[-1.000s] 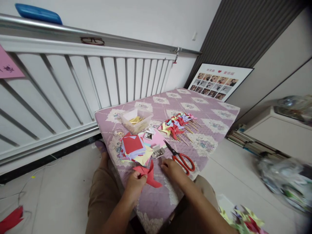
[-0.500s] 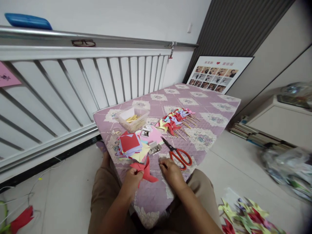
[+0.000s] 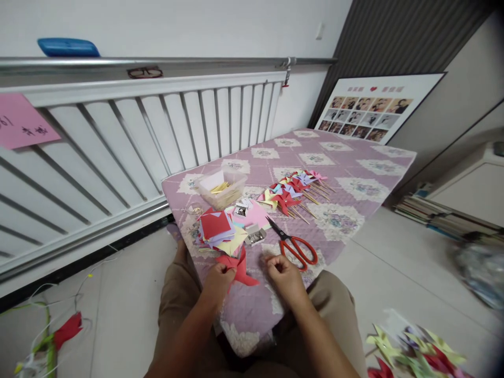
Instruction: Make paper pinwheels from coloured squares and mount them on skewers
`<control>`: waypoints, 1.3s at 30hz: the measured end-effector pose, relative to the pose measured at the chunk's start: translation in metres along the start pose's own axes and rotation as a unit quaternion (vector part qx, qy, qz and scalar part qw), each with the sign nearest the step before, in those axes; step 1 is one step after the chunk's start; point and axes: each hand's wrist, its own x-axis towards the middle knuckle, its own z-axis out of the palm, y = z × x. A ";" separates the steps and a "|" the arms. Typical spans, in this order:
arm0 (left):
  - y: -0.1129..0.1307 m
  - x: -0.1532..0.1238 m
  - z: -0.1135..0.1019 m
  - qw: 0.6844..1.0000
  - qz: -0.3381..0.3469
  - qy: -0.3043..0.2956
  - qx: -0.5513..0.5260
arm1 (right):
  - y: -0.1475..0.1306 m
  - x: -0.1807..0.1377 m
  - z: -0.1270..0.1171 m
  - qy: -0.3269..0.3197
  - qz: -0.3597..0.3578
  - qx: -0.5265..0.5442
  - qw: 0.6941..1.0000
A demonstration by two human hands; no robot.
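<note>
My left hand (image 3: 219,279) pinches a red paper pinwheel (image 3: 244,273) near its centre, just above the table's front corner. To its right, my right hand (image 3: 282,269) is closed with fingertips together; whatever they hold, if anything, is too small to make out. Beside that hand lie scissors (image 3: 293,244) with red handles, their blades pointing away to the left. A small open box of metal pins (image 3: 255,236) sits beyond both hands. Left of it is a stack of coloured paper squares (image 3: 216,227), red on top.
A clear plastic box (image 3: 222,190) holds thin yellow sticks. Finished pinwheels on sticks (image 3: 293,191) lie farther back on the patterned tablecloth (image 3: 342,223). More paper pinwheels (image 3: 413,349) are on the floor at right. A white radiator (image 3: 189,126) runs along the table's left side.
The camera view has shifted, so the table contents appear slightly farther right. My left hand keeps its pinch on the red pinwheel, and my right hand stays closed near the scissors.
</note>
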 end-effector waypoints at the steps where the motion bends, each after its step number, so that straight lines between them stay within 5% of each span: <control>1: 0.000 0.000 0.000 1.000 0.002 -0.001 0.003 | -0.003 -0.003 0.001 -0.004 0.008 0.021 1.000; 18: 0.006 -0.023 0.014 0.999 0.032 -0.020 -0.014 | -0.069 -0.037 -0.008 -0.092 0.059 0.135 0.985; 28: 0.027 -0.042 0.014 0.996 0.090 -0.015 0.016 | -0.086 -0.047 -0.016 -0.067 -0.045 0.016 0.997; 35: 0.036 -0.052 0.015 0.992 0.120 -0.023 -0.001 | -0.085 -0.051 -0.014 -0.057 -0.176 -0.097 0.978; 39: 0.038 -0.055 0.015 0.991 0.125 -0.034 -0.008 | -0.087 -0.051 -0.014 -0.019 -0.193 -0.132 0.972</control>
